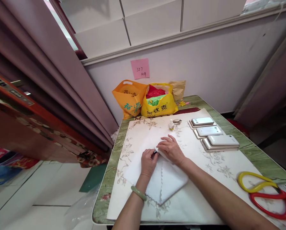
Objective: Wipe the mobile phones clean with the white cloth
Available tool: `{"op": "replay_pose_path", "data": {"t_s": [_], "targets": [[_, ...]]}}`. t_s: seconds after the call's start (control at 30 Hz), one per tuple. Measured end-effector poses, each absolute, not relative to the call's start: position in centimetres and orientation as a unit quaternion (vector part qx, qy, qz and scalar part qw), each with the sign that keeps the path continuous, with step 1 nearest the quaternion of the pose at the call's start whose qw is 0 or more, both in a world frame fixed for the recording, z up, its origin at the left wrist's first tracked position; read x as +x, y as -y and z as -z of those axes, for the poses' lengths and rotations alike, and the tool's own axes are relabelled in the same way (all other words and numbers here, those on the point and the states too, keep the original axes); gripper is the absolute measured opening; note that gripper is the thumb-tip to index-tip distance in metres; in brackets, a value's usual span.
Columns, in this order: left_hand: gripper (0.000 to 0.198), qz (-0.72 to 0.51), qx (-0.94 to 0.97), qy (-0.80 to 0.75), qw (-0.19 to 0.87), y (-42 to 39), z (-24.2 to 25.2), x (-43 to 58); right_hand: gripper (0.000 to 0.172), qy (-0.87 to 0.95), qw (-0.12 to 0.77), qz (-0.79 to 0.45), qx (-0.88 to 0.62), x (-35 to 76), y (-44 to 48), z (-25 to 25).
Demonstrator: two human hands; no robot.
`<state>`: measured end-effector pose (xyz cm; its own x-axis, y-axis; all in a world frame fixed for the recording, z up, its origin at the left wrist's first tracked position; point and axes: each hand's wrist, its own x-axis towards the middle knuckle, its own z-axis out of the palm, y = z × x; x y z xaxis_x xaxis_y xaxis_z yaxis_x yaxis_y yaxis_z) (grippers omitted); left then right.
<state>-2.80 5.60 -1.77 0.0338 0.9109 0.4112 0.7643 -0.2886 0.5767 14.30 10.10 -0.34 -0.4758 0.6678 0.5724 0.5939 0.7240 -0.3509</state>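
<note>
While the left hand (148, 161) is gripping a small dark object (155, 152), mostly hidden by the fingers, the right hand (171, 149) is pinching a raised fold of white cloth (154, 187) just beside it. The cloth is lying near the near edge of the table (104, 187), on a floral sheet (229, 188), one scalloped corner pointing toward that edge. A green bracelet (138, 193) is circling the left wrist. Beyond the hands, a small white bottle (171, 125) is standing with eyeglasses (177, 121) lying just beside it. Phones (223, 140) are lying in stacks toward the right edge, and scissors (274, 195) are resting by the near right corner. Along the far edge, an orange bag (131, 100) and a yellow bag (159, 110) are standing side by side.
</note>
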Motion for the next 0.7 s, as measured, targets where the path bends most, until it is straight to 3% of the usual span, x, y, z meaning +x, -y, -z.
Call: {"op": "replay_pose_path", "data": {"t_s": [0.47, 0.7], "targets": [[0.009, -0.373, 0.71, -0.588, 0.108, -5.4, 1.8, -2.7, 0.021, 0.814, 0.364, -0.002, -0.453, 17.3, -11.0, 1.4], [0.006, -0.374, 0.711, -0.589, 0.093, -5.6, 2.2, -2.9, 0.024, 0.861, 0.371, -0.033, -0.347, 14.6, -9.7, 1.2]]}}
